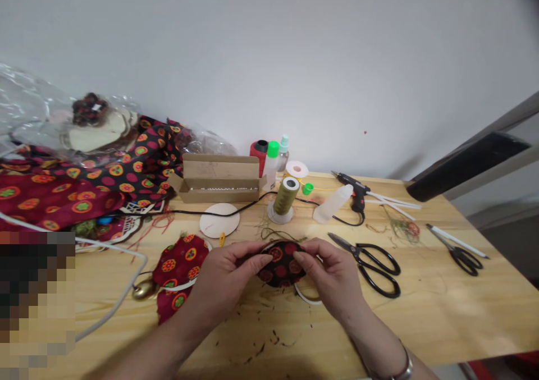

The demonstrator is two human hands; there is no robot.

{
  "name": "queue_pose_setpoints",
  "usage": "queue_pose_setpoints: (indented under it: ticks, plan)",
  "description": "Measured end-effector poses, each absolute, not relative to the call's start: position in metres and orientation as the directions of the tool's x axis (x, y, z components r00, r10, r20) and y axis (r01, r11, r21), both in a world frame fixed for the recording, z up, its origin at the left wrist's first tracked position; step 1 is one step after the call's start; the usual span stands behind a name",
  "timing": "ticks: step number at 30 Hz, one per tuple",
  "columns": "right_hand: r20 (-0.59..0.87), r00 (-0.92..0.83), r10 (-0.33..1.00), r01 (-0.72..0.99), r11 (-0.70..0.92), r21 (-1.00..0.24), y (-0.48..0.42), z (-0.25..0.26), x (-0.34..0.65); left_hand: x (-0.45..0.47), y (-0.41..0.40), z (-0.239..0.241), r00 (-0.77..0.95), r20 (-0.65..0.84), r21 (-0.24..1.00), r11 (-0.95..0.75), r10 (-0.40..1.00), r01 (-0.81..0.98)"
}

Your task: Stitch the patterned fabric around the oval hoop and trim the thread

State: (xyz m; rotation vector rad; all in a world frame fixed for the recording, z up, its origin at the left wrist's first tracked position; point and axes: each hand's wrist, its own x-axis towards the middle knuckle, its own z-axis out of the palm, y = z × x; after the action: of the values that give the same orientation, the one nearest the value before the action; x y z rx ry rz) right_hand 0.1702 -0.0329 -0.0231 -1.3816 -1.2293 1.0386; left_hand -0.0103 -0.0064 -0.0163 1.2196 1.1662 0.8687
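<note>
Between my two hands is a round piece covered in dark patterned fabric, held just above the table. My left hand pinches its left edge, thumb on the front face. On the opposite edge, my right hand grips it the same way; the fingers behind are hidden. A white ring shows partly below the right hand. Left of my left hand lies a maroon patterned fabric piece with a white rim, beside a brass-coloured bell. Dark scraps are scattered on the table below.
Black-handled scissors lie right of my hands, with smaller scissors farther right. Behind stand an olive thread spool, a white bottle, a glue gun and an open cardboard box. Patterned cloth is heaped at left.
</note>
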Motion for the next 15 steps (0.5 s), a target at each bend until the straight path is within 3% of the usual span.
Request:
queue_pose_setpoints:
  ticks: [6,11,15]
  plan:
    - [-0.244,0.172,0.954,-0.136,-0.223,-0.965,-0.0284,-0.0261,0.1709,-0.0118,-0.0057,-0.0211,0.231,-0.291,0.945,0.316,0.928,-0.079]
    - [-0.290,0.147,0.946,-0.249,-0.248,-0.936,-0.0268,-0.0272,0.1725,-0.0109,-0.0033,-0.0229,0.212,-0.376,0.874,0.421,0.902,-0.242]
    - [-0.298,0.165,0.940,-0.312,-0.236,-0.920,-0.0259,-0.0287,0.1740,-0.0125,-0.0001,-0.0243,0.119,-0.370,0.906,0.386,0.921,-0.174]
